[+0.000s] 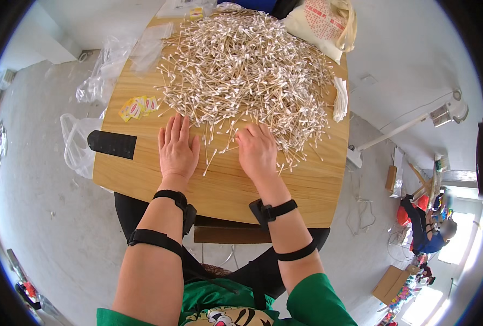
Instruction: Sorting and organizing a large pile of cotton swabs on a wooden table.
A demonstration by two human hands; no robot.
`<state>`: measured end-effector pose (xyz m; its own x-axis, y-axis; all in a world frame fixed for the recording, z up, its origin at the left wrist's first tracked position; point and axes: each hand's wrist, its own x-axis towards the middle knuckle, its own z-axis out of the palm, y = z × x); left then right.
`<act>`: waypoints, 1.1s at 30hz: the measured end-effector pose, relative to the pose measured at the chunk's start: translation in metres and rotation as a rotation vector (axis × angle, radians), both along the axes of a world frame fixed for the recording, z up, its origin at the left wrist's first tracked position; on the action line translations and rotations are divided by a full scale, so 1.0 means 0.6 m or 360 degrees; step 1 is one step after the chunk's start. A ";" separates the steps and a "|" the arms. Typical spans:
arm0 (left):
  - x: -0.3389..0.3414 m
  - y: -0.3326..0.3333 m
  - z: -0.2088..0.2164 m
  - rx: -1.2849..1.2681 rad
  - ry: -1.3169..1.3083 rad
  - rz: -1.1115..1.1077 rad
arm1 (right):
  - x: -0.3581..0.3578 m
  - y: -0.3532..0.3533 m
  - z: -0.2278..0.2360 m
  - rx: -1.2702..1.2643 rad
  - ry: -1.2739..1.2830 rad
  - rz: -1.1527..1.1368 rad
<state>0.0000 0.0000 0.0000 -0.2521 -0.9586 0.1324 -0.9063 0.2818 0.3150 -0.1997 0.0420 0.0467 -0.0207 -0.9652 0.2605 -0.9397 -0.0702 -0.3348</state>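
Observation:
A large heap of loose cotton swabs [247, 65] with wooden sticks and white tips spreads over the far half of the wooden table [220, 187]. My left hand [177, 149] lies flat at the heap's near left edge, fingers stretched out, with fingertips by the outermost swabs. To its right, my right hand [257, 150] rests at the near edge of the heap with its fingers bent down and drawn together. Its fingertips are hidden, so what they hold cannot be made out. A few stray swabs lie between the two hands.
Small yellow-and-white packets [138, 107] lie left of the heap, near a black strip [113, 144] on the table's edge. Clear plastic bags [103, 68] hang at the left. A cloth bag [320, 24] stands far right, above a white bundle [340, 99]. Another person [431, 236] sits at far right.

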 end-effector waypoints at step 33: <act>0.000 0.000 0.005 -0.0028 -0.0070 0.0005 | -0.166 0.160 -0.019 0.0323 -0.0202 -0.0817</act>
